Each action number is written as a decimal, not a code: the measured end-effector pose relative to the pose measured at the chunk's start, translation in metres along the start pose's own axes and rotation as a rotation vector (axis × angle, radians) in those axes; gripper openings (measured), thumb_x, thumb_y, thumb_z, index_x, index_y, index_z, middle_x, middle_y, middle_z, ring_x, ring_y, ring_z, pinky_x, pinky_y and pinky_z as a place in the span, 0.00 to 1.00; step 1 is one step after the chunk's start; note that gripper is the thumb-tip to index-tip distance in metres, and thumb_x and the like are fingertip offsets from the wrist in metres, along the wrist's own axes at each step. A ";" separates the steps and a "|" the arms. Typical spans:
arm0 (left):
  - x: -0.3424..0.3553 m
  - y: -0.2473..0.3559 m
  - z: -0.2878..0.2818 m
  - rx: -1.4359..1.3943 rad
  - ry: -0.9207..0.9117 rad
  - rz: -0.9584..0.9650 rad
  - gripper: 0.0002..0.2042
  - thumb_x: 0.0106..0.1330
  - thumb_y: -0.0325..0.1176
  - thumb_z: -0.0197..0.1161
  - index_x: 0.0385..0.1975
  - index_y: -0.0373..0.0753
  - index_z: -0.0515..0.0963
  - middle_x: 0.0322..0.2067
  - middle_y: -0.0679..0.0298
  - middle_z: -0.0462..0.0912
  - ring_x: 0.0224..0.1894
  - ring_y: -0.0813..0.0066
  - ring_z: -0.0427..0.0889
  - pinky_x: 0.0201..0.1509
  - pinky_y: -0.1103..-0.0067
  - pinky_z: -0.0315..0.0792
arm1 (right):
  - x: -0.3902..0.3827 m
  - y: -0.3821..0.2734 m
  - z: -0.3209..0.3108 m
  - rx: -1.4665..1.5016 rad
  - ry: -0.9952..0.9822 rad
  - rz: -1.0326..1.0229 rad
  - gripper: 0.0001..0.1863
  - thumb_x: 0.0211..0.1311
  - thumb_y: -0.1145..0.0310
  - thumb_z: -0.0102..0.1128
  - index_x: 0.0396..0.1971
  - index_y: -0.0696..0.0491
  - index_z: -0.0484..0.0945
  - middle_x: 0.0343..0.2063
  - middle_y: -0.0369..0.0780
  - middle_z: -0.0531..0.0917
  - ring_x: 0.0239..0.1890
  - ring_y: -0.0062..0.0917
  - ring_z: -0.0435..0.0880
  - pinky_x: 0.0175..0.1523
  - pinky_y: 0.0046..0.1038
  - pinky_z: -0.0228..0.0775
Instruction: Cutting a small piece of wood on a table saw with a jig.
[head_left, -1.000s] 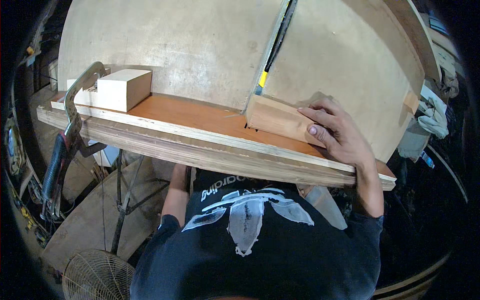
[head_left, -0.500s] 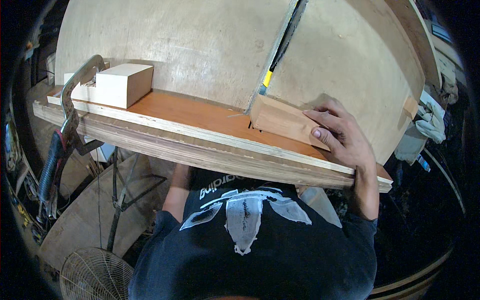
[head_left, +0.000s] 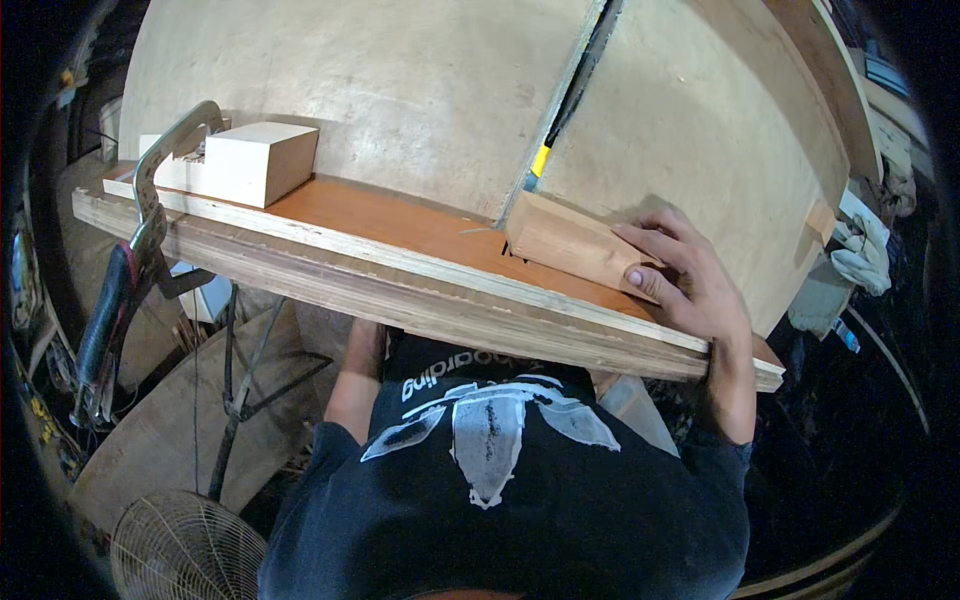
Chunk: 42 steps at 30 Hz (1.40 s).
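Note:
My right hand (head_left: 692, 275) is closed on the right end of a light wooden block (head_left: 570, 240). Its thumb presses the near face while the fingers curl over the far side. The block rests on an orange-brown board (head_left: 400, 218), its left end beside a narrow dark slot (head_left: 568, 110) that runs away across the pale plywood tabletop (head_left: 400, 80). A yellow piece (head_left: 540, 160) shows in the slot. Short dark marks (head_left: 515, 252) lie on the board by the block's left end. My left forearm (head_left: 355, 375) passes under the table's front edge, which hides the left hand.
At the left end, a metal locking clamp (head_left: 150, 180) grips the board beside a pale notched wooden block (head_left: 240, 165). Its dark handle (head_left: 103, 310) hangs down past the edge. A wire-cage fan (head_left: 185, 550) stands low on the left. White cloth (head_left: 862, 255) hangs at the right.
The whole view has shifted slightly, so the clamp and notched block sit a little further right. My right hand keeps its hold on the wooden block, with no clear movement along the board.

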<state>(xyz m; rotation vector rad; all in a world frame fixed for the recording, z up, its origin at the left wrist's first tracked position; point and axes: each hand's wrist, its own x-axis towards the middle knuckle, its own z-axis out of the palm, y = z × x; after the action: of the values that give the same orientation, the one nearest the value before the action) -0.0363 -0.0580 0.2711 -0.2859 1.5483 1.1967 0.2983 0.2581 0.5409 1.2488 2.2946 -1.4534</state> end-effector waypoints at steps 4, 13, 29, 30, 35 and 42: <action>0.001 0.000 0.006 -0.038 0.000 -0.009 0.29 0.71 0.41 0.63 0.68 0.34 0.67 0.52 0.57 0.83 0.52 0.62 0.84 0.53 0.68 0.80 | 0.000 0.001 -0.002 0.018 0.010 -0.018 0.24 0.66 0.62 0.66 0.57 0.60 0.80 0.48 0.47 0.79 0.51 0.38 0.79 0.55 0.34 0.73; 0.003 0.000 0.012 -0.108 0.003 -0.033 0.28 0.71 0.41 0.63 0.67 0.34 0.68 0.52 0.57 0.83 0.52 0.61 0.84 0.53 0.68 0.80 | -0.001 0.002 0.000 0.036 0.008 0.014 0.24 0.65 0.61 0.68 0.57 0.59 0.81 0.49 0.47 0.80 0.51 0.39 0.80 0.55 0.35 0.73; 0.007 0.000 0.024 -0.266 0.003 -0.059 0.28 0.71 0.42 0.64 0.66 0.35 0.69 0.52 0.57 0.83 0.51 0.61 0.84 0.53 0.68 0.80 | -0.001 0.003 0.000 0.014 -0.002 0.028 0.26 0.63 0.60 0.69 0.57 0.59 0.81 0.47 0.47 0.80 0.50 0.37 0.81 0.55 0.34 0.73; 0.007 0.000 0.025 -0.276 0.001 -0.061 0.28 0.71 0.42 0.64 0.66 0.35 0.69 0.52 0.57 0.82 0.51 0.61 0.84 0.53 0.68 0.80 | -0.002 0.003 0.000 0.019 0.002 0.020 0.26 0.63 0.59 0.70 0.57 0.59 0.81 0.48 0.48 0.80 0.50 0.38 0.81 0.55 0.34 0.73; 0.010 0.004 0.032 -0.333 -0.014 -0.055 0.28 0.71 0.42 0.64 0.66 0.35 0.69 0.52 0.57 0.82 0.51 0.61 0.84 0.53 0.67 0.81 | -0.021 -0.012 -0.002 -0.045 0.085 -0.010 0.38 0.53 0.55 0.75 0.61 0.60 0.77 0.55 0.50 0.77 0.57 0.44 0.77 0.62 0.38 0.69; 0.016 0.011 0.040 -0.390 -0.057 -0.048 0.28 0.70 0.43 0.64 0.66 0.35 0.70 0.52 0.57 0.82 0.51 0.61 0.84 0.52 0.67 0.81 | -0.059 -0.055 0.036 -0.425 0.166 0.029 0.60 0.32 0.53 0.84 0.70 0.57 0.65 0.71 0.49 0.66 0.71 0.53 0.63 0.75 0.54 0.54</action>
<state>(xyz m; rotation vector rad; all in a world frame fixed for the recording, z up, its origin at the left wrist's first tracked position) -0.0255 -0.0148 0.2682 -0.5355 1.2443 1.4525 0.2870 0.1860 0.5902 1.2981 2.4973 -0.8126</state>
